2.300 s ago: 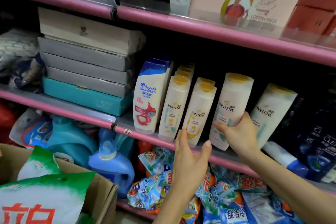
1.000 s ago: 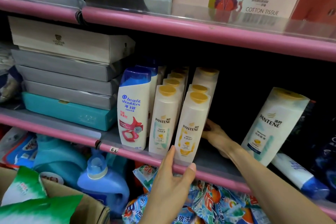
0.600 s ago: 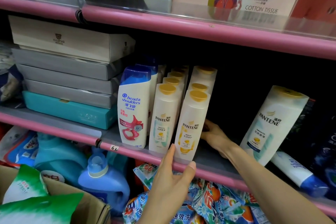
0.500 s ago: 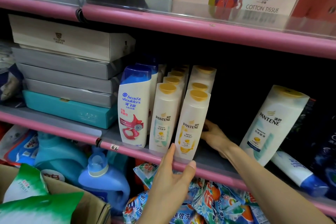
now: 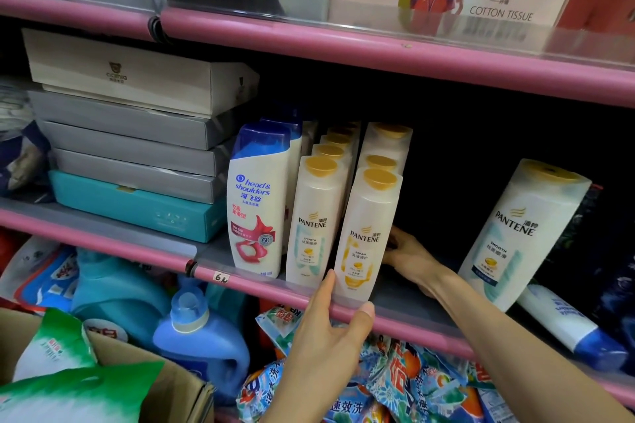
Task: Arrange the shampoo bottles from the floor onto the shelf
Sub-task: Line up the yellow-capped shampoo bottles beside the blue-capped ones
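R grip (image 5: 409, 259) deeper behind Pantene btl (image 5: 366, 233)

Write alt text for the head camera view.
A person's left hand steadies the front Pantene Repair bottle on a pink-edged shelf while the right hand reaches behind it. A Head & Shoulders bottle stands left; a larger Pantene Smooth bottle leans right.

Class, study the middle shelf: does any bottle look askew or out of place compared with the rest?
Yes. The large Pantene bottle at the right stands apart from the neat rows and leans, tilted rather than upright. Just beyond it a white and blue bottle lies on its side.
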Available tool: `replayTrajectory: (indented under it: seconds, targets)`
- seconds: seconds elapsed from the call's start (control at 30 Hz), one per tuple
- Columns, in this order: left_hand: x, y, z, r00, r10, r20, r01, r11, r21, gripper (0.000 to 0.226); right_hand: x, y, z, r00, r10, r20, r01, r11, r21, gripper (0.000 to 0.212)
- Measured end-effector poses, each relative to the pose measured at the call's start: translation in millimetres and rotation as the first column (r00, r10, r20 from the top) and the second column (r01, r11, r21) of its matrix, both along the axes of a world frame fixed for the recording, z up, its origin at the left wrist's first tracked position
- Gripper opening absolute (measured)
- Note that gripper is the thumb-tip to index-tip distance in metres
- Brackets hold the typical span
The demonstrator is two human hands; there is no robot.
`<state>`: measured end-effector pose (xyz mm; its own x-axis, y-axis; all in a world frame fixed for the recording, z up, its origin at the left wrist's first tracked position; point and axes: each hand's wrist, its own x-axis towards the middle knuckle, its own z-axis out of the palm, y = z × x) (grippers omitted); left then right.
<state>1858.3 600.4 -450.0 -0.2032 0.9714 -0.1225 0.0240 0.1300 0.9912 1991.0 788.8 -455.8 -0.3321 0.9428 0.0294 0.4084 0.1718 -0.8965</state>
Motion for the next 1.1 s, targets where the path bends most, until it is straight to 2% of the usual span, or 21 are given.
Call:
replayTrajectory:
  seconds: [0.17,0.23,0.33,0.4,0.47,0.53,0.57,0.6,0.67,0.73,0.8,0.9,0.97,1.1]
  targets:
    - [-2.6,1.2,-0.7,0.999,0.009,-0.039,-0.008,1.0,0.027,0.069,-2.2,-10.0,9.6,1.0,-0.004,0.008,0.004,1.0,-0.02,0.061]
    - [-4.0,-0.3,0.3,0.999,0.003,-0.05,-0.001,0.999,0.039,0.066,-2.0,-26.1,17.9,0.997,-0.074,0.027,0.074,0.997,0.009,0.062]
    - [-4.4,-4.7,2.0,0.997,0.022,-0.078,-0.016,0.997,0.074,0.058,4.4,-67.7,28.0,0.969,-0.236,0.07,0.21,0.942,0.263,0.052]
    - [-3.3,-8.4,3.8,0.994,0.04,-0.105,-0.03,0.995,0.096,0.049,16.6,-104.1,33.3,0.957,-0.286,0.043,0.23,0.844,0.485,0.043]
    - [-1.9,-12.9,4.9,0.992,0.056,-0.115,-0.044,0.993,0.108,0.045,34.0,-135.6,39.8,0.937,-0.349,-0.007,0.258,0.677,0.689,0.038]
    - [0.0,-18.1,4.8,0.99,0.055,-0.127,-0.04,0.992,0.117,0.042,54.7,-149.3,42.3,0.882,-0.462,-0.09,0.348,0.512,0.785,0.051]
    - [1.2,-20.9,4.1,0.991,0.055,-0.125,-0.039,0.991,0.126,0.04,63.9,-149.8,43.9,0.84,-0.528,-0.129,0.423,0.485,0.765,0.062]
    - [2.7,-23.7,2.8,0.991,0.058,-0.117,-0.042,0.99,0.135,0.037,72.6,-145.3,45.6,0.793,-0.589,-0.154,0.509,0.502,0.699,0.074]
    - [5.9,-29.1,-0.6,0.993,0.057,-0.103,-0.042,0.99,0.136,0.029,84.6,-131.1,50.6,0.742,-0.645,-0.181,0.645,0.614,0.455,0.091]
    - [9.5,-34.1,-4.0,0.995,0.02,-0.099,-0.009,0.995,0.103,0.018,92.8,-115.6,51.9,0.779,-0.584,-0.229,0.624,0.758,0.191,0.092]
    - [11.9,-37.5,-6.2,0.997,-0.02,-0.077,0.026,0.997,0.077,0.013,98.4,-101.1,48.8,0.81,-0.52,-0.271,0.548,0.836,0.035,0.079]
    - [12.5,-39.8,-6.9,0.998,-0.041,-0.046,0.044,0.997,0.07,0.012,94.7,-91.9,43.3,0.824,-0.519,-0.226,0.544,0.837,0.061,0.053]
    - [13.4,-41.5,-6.9,0.998,-0.05,-0.03,0.052,0.996,0.073,0.015,88.2,-99.1,44.5,0.807,-0.541,-0.238,0.574,0.813,0.097,0.045]
    - [13.8,-48.4,-7.4,0.995,-0.092,0.023,0.09,0.991,0.094,0.009,73.0,-139.0,63.6,0.754,-0.411,-0.512,0.489,0.872,0.02,0.038]
